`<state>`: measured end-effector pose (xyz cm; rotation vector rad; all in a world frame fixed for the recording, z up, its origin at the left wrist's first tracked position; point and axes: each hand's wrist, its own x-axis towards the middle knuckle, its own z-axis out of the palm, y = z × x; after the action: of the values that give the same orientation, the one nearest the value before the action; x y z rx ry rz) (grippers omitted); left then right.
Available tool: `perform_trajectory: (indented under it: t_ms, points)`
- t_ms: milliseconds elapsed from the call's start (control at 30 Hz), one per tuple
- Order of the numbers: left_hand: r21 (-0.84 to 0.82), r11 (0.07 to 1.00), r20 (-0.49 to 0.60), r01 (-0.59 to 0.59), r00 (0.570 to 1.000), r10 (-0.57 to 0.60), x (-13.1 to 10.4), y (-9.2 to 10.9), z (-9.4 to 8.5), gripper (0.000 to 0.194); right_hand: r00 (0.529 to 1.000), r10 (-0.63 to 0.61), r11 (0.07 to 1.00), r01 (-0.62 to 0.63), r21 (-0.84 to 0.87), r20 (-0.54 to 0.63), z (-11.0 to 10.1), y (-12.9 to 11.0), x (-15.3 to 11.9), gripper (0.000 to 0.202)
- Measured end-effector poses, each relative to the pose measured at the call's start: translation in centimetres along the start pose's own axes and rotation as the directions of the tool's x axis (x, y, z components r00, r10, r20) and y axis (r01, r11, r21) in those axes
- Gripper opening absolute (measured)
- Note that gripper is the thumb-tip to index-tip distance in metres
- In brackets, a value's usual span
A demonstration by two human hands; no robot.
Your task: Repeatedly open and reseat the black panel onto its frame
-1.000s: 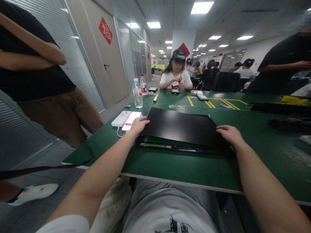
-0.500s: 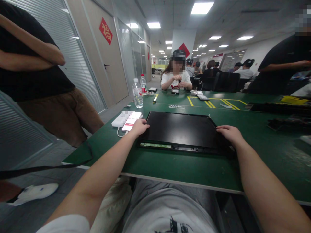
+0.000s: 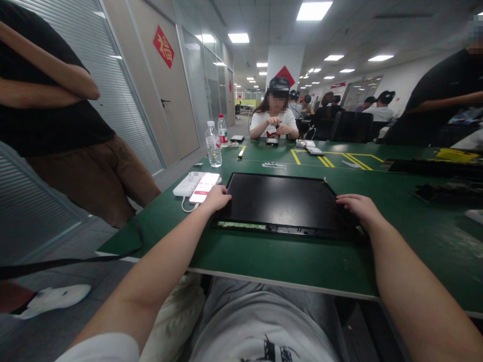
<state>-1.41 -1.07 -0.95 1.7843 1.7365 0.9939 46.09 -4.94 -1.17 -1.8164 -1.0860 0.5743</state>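
Observation:
A flat black screen panel (image 3: 281, 200) lies on the green table (image 3: 287, 266), with its black frame around it. Along its near edge, toward the left, runs a green circuit strip (image 3: 242, 225). My left hand (image 3: 218, 197) grips the panel's left edge, fingers and thumb pressed on it. At the right edge my right hand (image 3: 358, 207) pinches the side with its fingertips. Just left of my left hand are a lit phone (image 3: 204, 188) and a white box (image 3: 185, 185), with a white cable beside them.
Two bottles, one clear (image 3: 214, 146) and one red-capped (image 3: 222, 131), stand at the back left. A person (image 3: 274, 120) sits across the table. Dark parts (image 3: 449, 191) lie at the right. Another person (image 3: 49, 90) stands at the left with folded arms.
The standing person at the far right has shifted slightly. My hands and the panel look nearly the same.

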Motion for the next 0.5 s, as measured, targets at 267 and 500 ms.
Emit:
perform_trajectory:
  t_ms: [267, 500]
  points:
    - [0.003, 0.999, 0.031, 0.032, 0.999, -0.032, -0.20, 0.26, -0.02, 0.014, 0.999, 0.044, 0.999, -0.044, 0.006, 0.007, 0.04, -0.30, -0.36, 0.020]
    - [-0.102, 0.995, -0.034, -0.022, 0.999, 0.018, -0.22, 0.51, -0.12, 0.033, 1.000, 0.000, 0.993, -0.003, -0.119, -0.026, 0.40, 0.61, 0.26, 0.018]
